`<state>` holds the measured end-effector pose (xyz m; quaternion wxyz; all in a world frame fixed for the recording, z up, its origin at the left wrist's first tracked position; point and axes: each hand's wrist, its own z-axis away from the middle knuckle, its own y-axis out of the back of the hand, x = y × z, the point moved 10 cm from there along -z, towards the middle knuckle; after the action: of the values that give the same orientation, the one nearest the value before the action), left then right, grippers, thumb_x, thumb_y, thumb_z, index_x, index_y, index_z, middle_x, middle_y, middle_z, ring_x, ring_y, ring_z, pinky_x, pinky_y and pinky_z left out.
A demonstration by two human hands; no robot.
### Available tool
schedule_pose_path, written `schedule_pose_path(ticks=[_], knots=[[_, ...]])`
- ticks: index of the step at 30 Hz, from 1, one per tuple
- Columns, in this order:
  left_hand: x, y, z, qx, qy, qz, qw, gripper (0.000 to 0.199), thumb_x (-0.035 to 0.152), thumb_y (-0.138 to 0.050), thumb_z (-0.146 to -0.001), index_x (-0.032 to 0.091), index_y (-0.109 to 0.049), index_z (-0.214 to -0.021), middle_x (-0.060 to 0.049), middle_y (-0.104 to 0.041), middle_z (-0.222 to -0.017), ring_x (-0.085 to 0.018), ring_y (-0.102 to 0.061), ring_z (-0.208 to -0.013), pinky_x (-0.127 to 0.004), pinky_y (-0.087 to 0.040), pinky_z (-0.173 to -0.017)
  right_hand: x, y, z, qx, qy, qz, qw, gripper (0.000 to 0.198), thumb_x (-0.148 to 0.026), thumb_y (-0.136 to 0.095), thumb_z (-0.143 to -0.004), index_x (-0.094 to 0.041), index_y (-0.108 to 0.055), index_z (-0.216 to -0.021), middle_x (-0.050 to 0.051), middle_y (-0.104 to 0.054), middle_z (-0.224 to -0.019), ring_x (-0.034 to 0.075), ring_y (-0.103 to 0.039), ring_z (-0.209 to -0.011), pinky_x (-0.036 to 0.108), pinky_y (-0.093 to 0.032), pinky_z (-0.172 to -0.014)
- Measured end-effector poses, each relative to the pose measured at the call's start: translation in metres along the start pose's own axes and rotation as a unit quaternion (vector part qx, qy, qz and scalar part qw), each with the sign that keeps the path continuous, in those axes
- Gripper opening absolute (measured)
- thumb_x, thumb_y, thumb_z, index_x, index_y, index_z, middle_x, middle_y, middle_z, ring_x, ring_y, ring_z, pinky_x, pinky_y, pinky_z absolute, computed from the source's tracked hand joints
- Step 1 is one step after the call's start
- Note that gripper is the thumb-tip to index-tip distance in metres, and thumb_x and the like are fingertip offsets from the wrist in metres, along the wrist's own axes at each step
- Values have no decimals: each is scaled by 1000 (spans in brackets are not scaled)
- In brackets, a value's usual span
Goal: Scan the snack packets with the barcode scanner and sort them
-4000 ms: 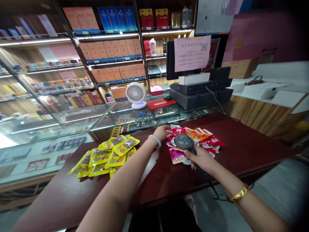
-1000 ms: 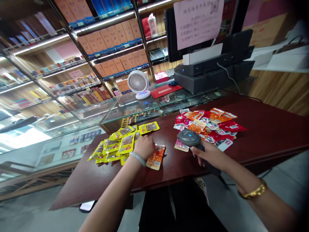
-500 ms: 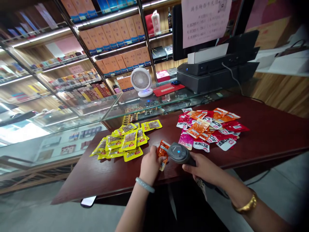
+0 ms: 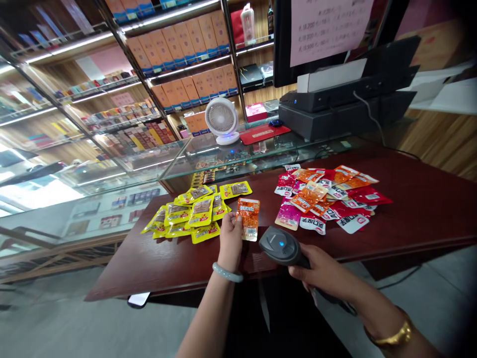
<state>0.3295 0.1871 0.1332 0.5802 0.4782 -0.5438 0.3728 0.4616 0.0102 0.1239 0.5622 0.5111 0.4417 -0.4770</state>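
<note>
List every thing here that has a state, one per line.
Orange packet: held upright in the left hand.
Scanner: gripped in the right hand, blue light on.
Yellow packets: lying flat, overlapping.
Red packets: heaped loosely.
Fan: upright on the glass counter.

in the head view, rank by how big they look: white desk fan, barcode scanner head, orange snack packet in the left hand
1. Barcode scanner head, though it is nearest the camera, so this may flatter it.
2. White desk fan, close behind and much farther away.
3. Orange snack packet, held in the left hand.
</note>
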Motion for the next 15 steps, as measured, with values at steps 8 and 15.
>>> schedule_pose_path(ticks=[8, 15], knots=[[-3, -6, -11, 12, -40, -88, 995, 19, 36, -50, -89, 21, -52, -100, -3, -65, -88, -15, -63, -75, -27, -51, -68, 3, 8, -1, 4, 5, -11, 1000, 44, -56, -67, -87, -18, -60, -108, -1, -60, -71, 11, -53, -47, 21, -42, -45], [-2, -113, -48, -117, 17, -32, 993, 21, 22, -53, -87, 18, -54, -108, -4, -70, -87, -15, -67, -71, -26, -53, -66, -3, 48, 0, 114, -19, 40, 993, 48, -59, -67, -84, -18, -61, -108, -4, -56, -54, 16, -54, -46, 24, -42, -47]])
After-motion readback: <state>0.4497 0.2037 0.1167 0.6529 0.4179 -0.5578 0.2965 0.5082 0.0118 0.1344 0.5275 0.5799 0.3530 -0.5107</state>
